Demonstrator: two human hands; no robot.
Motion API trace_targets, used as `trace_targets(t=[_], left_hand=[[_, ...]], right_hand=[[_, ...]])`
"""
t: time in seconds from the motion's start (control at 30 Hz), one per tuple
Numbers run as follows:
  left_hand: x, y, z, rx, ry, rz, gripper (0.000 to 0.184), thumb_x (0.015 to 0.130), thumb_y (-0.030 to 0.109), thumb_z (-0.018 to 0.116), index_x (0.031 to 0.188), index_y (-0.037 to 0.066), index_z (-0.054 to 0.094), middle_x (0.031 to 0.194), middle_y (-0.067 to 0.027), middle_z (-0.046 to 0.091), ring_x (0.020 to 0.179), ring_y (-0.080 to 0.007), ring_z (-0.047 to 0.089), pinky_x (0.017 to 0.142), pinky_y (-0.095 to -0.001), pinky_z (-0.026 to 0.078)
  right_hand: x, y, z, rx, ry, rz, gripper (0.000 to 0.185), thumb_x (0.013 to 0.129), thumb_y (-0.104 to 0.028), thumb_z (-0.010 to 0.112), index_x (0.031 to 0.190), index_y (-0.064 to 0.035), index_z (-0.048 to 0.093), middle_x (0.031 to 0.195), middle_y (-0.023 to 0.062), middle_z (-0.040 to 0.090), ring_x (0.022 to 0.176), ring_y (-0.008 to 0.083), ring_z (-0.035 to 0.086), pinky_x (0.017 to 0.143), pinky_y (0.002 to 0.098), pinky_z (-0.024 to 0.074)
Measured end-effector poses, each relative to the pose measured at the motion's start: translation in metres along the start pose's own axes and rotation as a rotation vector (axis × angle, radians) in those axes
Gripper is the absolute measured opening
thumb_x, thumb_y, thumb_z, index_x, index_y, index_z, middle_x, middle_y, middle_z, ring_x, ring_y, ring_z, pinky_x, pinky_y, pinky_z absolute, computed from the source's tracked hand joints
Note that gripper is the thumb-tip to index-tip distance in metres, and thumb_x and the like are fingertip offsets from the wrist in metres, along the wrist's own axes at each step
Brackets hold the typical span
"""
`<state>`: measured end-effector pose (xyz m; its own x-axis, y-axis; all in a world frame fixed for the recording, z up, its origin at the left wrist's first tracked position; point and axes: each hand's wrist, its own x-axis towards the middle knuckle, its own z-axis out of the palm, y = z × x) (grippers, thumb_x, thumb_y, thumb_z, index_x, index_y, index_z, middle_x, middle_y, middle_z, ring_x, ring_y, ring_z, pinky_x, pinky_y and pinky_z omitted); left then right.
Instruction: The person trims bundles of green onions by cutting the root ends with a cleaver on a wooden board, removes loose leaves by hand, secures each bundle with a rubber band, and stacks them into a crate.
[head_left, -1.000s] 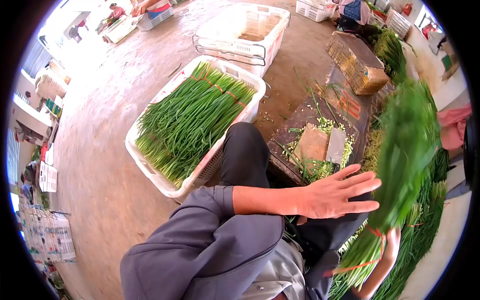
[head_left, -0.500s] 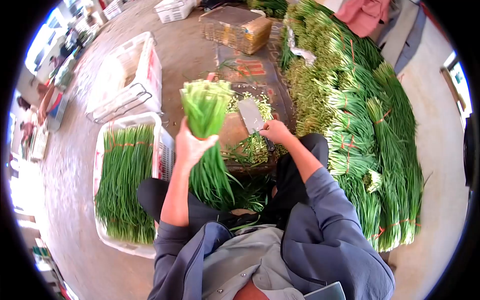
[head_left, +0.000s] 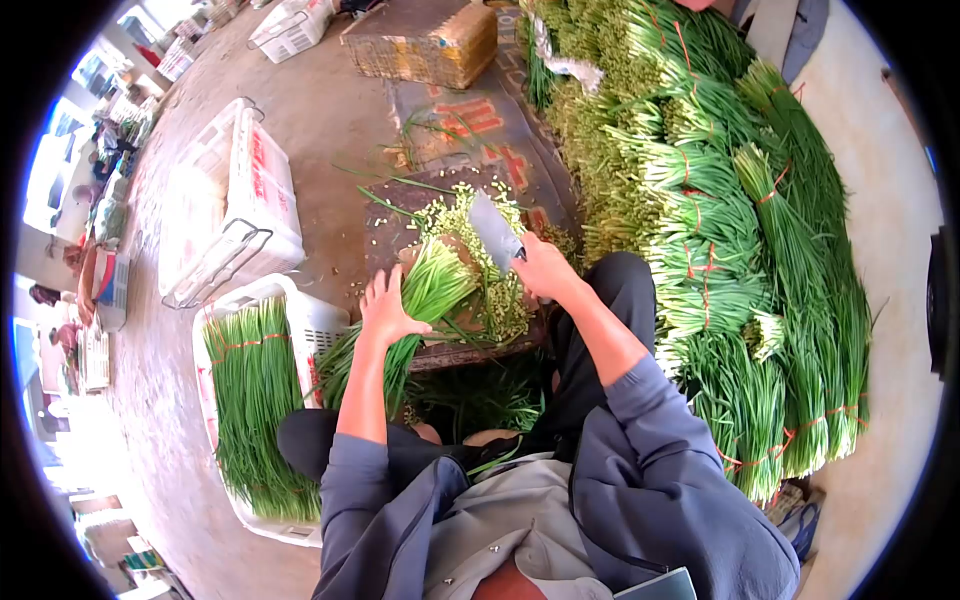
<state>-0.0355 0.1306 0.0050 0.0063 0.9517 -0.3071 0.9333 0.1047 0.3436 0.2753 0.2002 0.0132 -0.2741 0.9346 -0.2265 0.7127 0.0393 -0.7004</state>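
A bundle of green stalks (head_left: 438, 280) lies on the low board (head_left: 395, 205), its pale ends toward a cleaver and its leaves hanging off to the left. My left hand (head_left: 385, 312) rests on the bundle with fingers spread. My right hand (head_left: 545, 268) is closed round the handle of the cleaver (head_left: 492, 228), whose blade points up and left, just beyond the pale ends. Small chopped pieces (head_left: 505, 300) are scattered about the blade and over the board.
At the left is a white crate (head_left: 305, 318) of tied bundles, with another white crate (head_left: 270, 190) behind it. A large pile of tied stalks (head_left: 700, 250) lies at the right. A taped box (head_left: 420, 45) stands beyond the board. Other people are far left.
The bundle, upright in my left hand half a second ago, now lies on the board, and that hand's fingers have spread. My right hand has taken up the cleaver from the board.
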Motion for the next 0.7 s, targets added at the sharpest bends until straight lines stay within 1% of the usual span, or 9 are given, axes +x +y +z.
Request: trace_targets(t=[0.03, 0.07, 0.1, 0.23, 0.3, 0.37, 0.5, 0.53, 0.7], left_hand=[[-0.011, 0.016, -0.008, 0.172, 0.136, -0.05, 0.138, 0.05, 0.039, 0.099, 0.16, 0.009, 0.022, 0.162, -0.0245, 0.028, 0.15, -0.043, 0.029, 0.121, -0.0536, 0.028], [-0.011, 0.026, -0.007, 0.154, 0.132, -0.061, 0.143, 0.051, 0.041, 0.1, 0.161, 0.007, 0.015, 0.167, -0.023, 0.015, 0.153, -0.0451, 0.017, 0.121, -0.0598, 0.022], [-0.009, 0.036, -0.004, 0.166, 0.12, -0.065, 0.143, 0.051, 0.041, 0.1, 0.161, 0.007, 0.015, 0.167, -0.023, 0.015, 0.153, -0.0451, 0.017, 0.121, -0.0598, 0.022], [0.012, 0.075, 0.017, 0.166, 0.297, 0.039, 0.139, 0.052, 0.04, 0.099, 0.157, -0.002, 0.018, 0.161, -0.0259, 0.025, 0.151, -0.0423, 0.023, 0.121, -0.0544, 0.025], [0.031, 0.083, 0.024, 0.167, 0.297, -0.019, 0.136, 0.053, 0.041, 0.099, 0.154, -0.004, 0.021, 0.155, -0.0251, 0.036, 0.147, -0.0396, 0.033, 0.119, -0.0503, 0.03], [0.046, 0.083, 0.028, 0.174, 0.228, -0.057, 0.132, 0.054, 0.041, 0.099, 0.152, -0.004, 0.024, 0.15, -0.0245, 0.043, 0.142, -0.0384, 0.04, 0.117, -0.0484, 0.033], [0.063, 0.081, 0.023, 0.208, 0.031, -0.135, 0.114, 0.058, 0.041, 0.097, 0.144, -0.004, 0.037, 0.138, -0.0233, 0.056, 0.13, -0.0361, 0.055, 0.111, -0.0447, 0.041], [0.063, 0.08, 0.027, 0.258, 0.12, -0.102, 0.1, 0.06, 0.041, 0.095, 0.135, -0.002, 0.046, 0.132, -0.0226, 0.061, 0.125, -0.0361, 0.059, 0.106, -0.0458, 0.046], [0.067, 0.079, 0.024, 0.23, 0.08, -0.105, 0.089, 0.061, 0.042, 0.094, 0.128, -0.001, 0.053, 0.129, -0.0224, 0.063, 0.123, -0.036, 0.06, 0.105, -0.0462, 0.046]], right_hand=[[-0.017, -0.01, -0.013, -0.004, 0.067, -0.049, 0.039, 0.095, -0.016, 0.062, 0.124, 0.0043, 0.047, 0.102, 0.0322, 0.068, 0.1, 0.0491, 0.065, 0.088, 0.0543, 0.0509], [-0.028, -0.01, -0.014, 0.096, 0.084, -0.05, 0.036, 0.096, -0.015, 0.061, 0.123, 0.0032, 0.046, 0.1, 0.0329, 0.067, 0.098, 0.0499, 0.065, 0.087, 0.0554, 0.0504], [-0.037, -0.009, -0.013, 0.197, 0.099, -0.051, 0.033, 0.097, -0.014, 0.06, 0.121, 0.0021, 0.045, 0.099, 0.0336, 0.066, 0.097, 0.0506, 0.064, 0.085, 0.0564, 0.05], [-0.062, -0.008, -0.003, 0.232, 0.14, -0.059, 0.029, 0.098, -0.015, 0.058, 0.119, 0.0007, 0.044, 0.098, 0.0339, 0.065, 0.097, 0.051, 0.064, 0.084, 0.0573, 0.0493], [-0.066, 0.0, 0.009, 0.168, 0.287, -0.193, 0.028, 0.098, -0.012, 0.061, 0.119, -0.0007, 0.047, 0.092, 0.0284, 0.065, 0.086, 0.049, 0.064, 0.072, 0.0539, 0.0509], [-0.073, -0.006, 0.007, 0.126, 0.275, -0.167, 0.025, 0.098, -0.015, 0.062, 0.113, -0.0013, 0.047, 0.091, 0.0272, 0.064, 0.084, 0.0486, 0.064, 0.07, 0.0544, 0.0511], [-0.08, -0.016, 0.015, -0.044, 0.121, -0.115, 0.019, 0.098, -0.021, 0.054, 0.104, -0.0036, 0.049, 0.097, 0.0254, 0.068, 0.084, 0.0467, 0.068, 0.077, 0.0553, 0.0541], [-0.081, -0.017, 0.017, -0.073, 0.063, -0.101, 0.019, 0.099, -0.021, 0.052, 0.105, -0.0037, 0.049, 0.097, 0.0252, 0.068, 0.084, 0.0467, 0.068, 0.077, 0.0555, 0.0539], [-0.081, -0.01, 0.031, -0.094, -0.028, -0.093, 0.017, 0.098, -0.018, 0.047, 0.108, -0.005, 0.049, 0.094, 0.0242, 0.068, 0.084, 0.0463, 0.068, 0.076, 0.0563, 0.0534]])
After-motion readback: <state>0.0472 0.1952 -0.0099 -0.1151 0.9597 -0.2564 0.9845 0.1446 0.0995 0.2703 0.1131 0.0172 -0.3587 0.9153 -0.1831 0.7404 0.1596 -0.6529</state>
